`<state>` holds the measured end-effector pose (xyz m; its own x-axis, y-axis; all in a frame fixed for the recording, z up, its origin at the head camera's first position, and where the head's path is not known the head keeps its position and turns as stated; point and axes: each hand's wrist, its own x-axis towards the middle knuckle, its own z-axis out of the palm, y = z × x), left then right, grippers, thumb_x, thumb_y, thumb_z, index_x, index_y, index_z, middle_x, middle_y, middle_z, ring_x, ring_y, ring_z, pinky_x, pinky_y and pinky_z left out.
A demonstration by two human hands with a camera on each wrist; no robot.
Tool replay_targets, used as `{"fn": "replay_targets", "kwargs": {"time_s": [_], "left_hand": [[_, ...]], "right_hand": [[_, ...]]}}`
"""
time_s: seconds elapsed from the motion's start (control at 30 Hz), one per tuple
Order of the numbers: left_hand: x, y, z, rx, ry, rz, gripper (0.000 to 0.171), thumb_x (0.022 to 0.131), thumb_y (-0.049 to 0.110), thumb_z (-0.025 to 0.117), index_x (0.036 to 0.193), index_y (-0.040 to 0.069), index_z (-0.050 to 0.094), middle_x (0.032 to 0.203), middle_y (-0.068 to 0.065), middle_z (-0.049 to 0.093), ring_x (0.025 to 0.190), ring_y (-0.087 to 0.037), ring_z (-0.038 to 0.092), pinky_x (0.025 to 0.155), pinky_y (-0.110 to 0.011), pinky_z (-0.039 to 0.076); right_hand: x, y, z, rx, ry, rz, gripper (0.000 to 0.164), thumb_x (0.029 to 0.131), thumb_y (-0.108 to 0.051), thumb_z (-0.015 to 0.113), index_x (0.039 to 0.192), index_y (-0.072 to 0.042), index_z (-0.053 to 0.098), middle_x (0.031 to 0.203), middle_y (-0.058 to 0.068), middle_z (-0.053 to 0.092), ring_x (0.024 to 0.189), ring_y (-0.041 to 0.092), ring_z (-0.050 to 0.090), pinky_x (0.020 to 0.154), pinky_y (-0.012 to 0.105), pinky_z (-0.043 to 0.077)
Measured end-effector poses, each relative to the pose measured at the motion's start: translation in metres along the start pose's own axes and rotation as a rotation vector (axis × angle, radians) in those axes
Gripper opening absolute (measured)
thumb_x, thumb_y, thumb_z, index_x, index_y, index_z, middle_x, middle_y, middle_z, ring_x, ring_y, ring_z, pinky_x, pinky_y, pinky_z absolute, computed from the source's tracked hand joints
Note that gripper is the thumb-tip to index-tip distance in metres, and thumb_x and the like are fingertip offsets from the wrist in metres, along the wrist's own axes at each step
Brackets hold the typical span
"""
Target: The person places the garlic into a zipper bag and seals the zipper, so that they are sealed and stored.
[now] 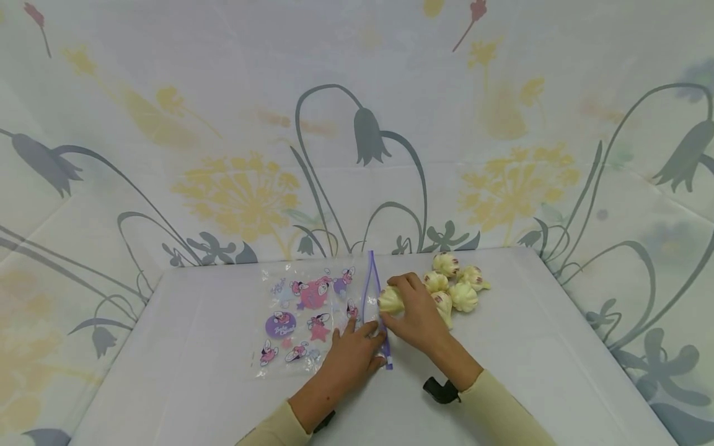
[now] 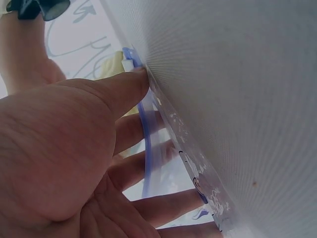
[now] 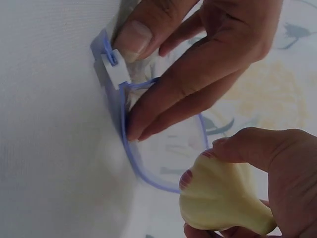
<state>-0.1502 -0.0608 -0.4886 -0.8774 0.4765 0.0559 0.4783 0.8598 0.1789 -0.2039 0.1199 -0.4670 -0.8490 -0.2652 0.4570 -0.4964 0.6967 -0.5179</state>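
Note:
A clear zip bag (image 1: 298, 341) printed with pink and purple cartoon figures lies flat, its purple-edged mouth facing right and parted. My left hand (image 1: 350, 352) rests at that mouth with fairly straight, spread fingers; in the right wrist view its fingertips press the bag's lower edge, and its thumb lies close to the white slider (image 3: 117, 73). With my right hand (image 1: 419, 317) I grip a pale garlic bulb (image 3: 218, 193) between thumb and fingers, right beside the opening. Several more garlic bulbs (image 1: 464, 297) are grouped just beyond the right hand.
A white-covered table (image 1: 184, 347) carries everything. Behind it rises a flower-printed cloth (image 1: 251, 124), which also borders both sides. A black strap piece (image 1: 440, 391) sits at my right wrist.

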Motion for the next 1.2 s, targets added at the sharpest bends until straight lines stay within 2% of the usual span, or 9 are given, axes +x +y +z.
{"fn": "replay_targets", "kwargs": {"time_s": [0.2,0.43,0.67,0.83,1.0,1.2], "left_hand": [[-0.001,0.0,0.001,-0.001,0.021,0.015,0.044,0.097,0.04,0.077,0.137,0.022,0.073,0.15,-0.001,0.061,0.142,-0.051,0.051,0.097,-0.073,0.052],[-0.001,-0.001,0.002,-0.011,0.009,0.007,0.045,0.098,0.041,0.076,0.139,0.022,0.072,0.153,0.001,0.058,0.144,-0.05,0.049,0.098,-0.074,0.051],[0.0,-0.001,0.002,-0.001,0.0,0.009,0.048,0.099,0.041,0.074,0.142,0.021,0.07,0.155,0.0,0.057,0.145,-0.05,0.048,0.099,-0.074,0.05],[-0.001,-0.001,0.001,0.033,0.011,0.019,0.048,0.098,0.043,0.074,0.141,0.022,0.071,0.156,0.001,0.056,0.142,-0.05,0.051,0.097,-0.072,0.052],[-0.001,0.001,0.0,0.057,-0.006,0.012,0.049,0.099,0.044,0.073,0.143,0.023,0.069,0.157,0.002,0.054,0.143,-0.048,0.05,0.097,-0.071,0.053],[-0.001,0.001,-0.001,0.058,-0.014,0.011,0.047,0.098,0.043,0.074,0.141,0.024,0.07,0.155,0.002,0.056,0.143,-0.048,0.05,0.097,-0.07,0.053]], "right_hand": [[0.005,0.007,0.014,0.03,-0.013,0.043,0.06,0.076,-0.014,0.093,0.128,-0.003,0.064,0.122,0.017,0.061,0.105,0.033,0.064,0.088,0.052,0.057],[0.011,0.008,0.025,0.054,-0.078,0.135,0.06,0.08,-0.02,0.094,0.13,-0.006,0.063,0.124,0.014,0.06,0.104,0.029,0.062,0.089,0.05,0.055],[0.016,0.008,0.033,0.118,-0.094,0.148,0.062,0.082,-0.021,0.094,0.132,-0.002,0.062,0.125,0.017,0.059,0.106,0.03,0.061,0.093,0.049,0.054],[0.019,0.012,0.041,0.103,-0.104,0.142,0.061,0.081,-0.019,0.094,0.131,-0.002,0.063,0.125,0.016,0.059,0.104,0.03,0.06,0.092,0.048,0.053],[0.022,0.013,0.046,0.062,-0.104,0.121,0.058,0.081,-0.017,0.094,0.129,-0.001,0.067,0.124,0.015,0.063,0.107,0.031,0.061,0.093,0.05,0.053],[0.027,0.012,0.049,0.091,-0.126,0.14,0.059,0.084,-0.014,0.091,0.135,0.001,0.067,0.125,0.016,0.065,0.102,0.028,0.065,0.087,0.045,0.055]]}}
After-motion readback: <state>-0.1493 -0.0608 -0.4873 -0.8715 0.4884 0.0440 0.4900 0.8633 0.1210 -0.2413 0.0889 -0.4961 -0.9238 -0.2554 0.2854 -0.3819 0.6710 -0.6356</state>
